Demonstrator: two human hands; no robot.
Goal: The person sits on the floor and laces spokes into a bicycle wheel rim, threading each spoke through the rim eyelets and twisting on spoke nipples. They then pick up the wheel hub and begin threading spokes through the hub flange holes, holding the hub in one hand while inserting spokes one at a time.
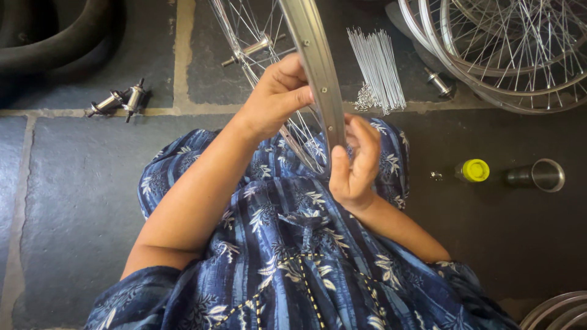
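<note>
Two hands clamp one bicycle wheel rim (pixel 318 73), spokes half laced.
Left hand (pixel 275 98) wraps the rim; right hand (pixel 354 165) below seemingly pinches a spoke nipple, which could slip free.

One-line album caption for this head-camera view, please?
Both hands, left hand and right hand, grip a spoked wheel rim over a blue floral lap.

The wheel rim (pixel 318 73) held between the left hand (pixel 275 98) and right hand (pixel 354 165) is bright, smooth metal with a satin shine, as are its thin spokes (pixel 299 131), the loose bundle of spokes (pixel 378 67) and the finished wheels (pixel 507 49) on the floor. The floor (pixel 67 183) is rough, matt dark stone slabs with paler gritty joints, and the tyres (pixel 49 36) look like dull black rubber. The lap is covered in soft printed blue cloth (pixel 293 244); the small bottle's yellow cap (pixel 475 170) looks like glossy plastic, beside a shiny metal cup (pixel 546 175) and polished metal hubs (pixel 119 101).
</note>
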